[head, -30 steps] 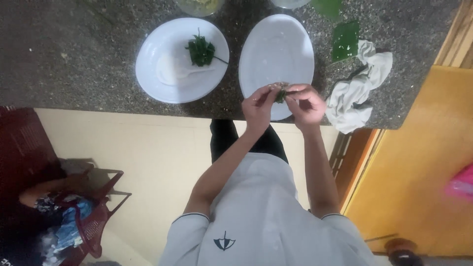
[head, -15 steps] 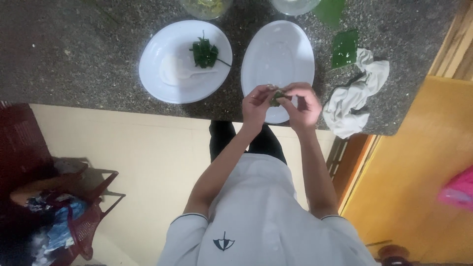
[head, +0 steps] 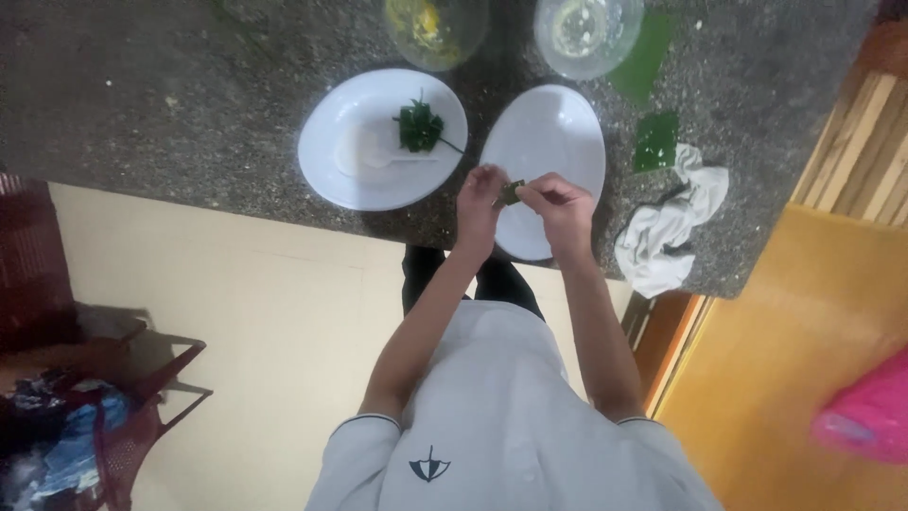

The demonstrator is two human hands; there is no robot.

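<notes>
My left hand (head: 480, 202) and my right hand (head: 558, 206) meet over the near edge of an empty white oval plate (head: 549, 132). Between their fingertips they pinch a small folded green leaf piece (head: 511, 192). To the left lies a round white plate (head: 352, 170) with a white spoon (head: 383, 158) and a dark green folded leaf bundle (head: 419, 127) on it. All of this rests on a dark speckled stone counter (head: 189, 85).
Two glass bowls stand at the far edge, one with yellowish content (head: 435, 26), one pale (head: 586, 30). Green leaf strips (head: 653, 142) and a crumpled white cloth (head: 672, 222) lie right of the oval plate. A red bag (head: 85, 416) sits on the floor.
The hands stay together on the green leaf piece over the oval plate. The view has shifted, so the counter's far edge with the two glass bowls now shows.
</notes>
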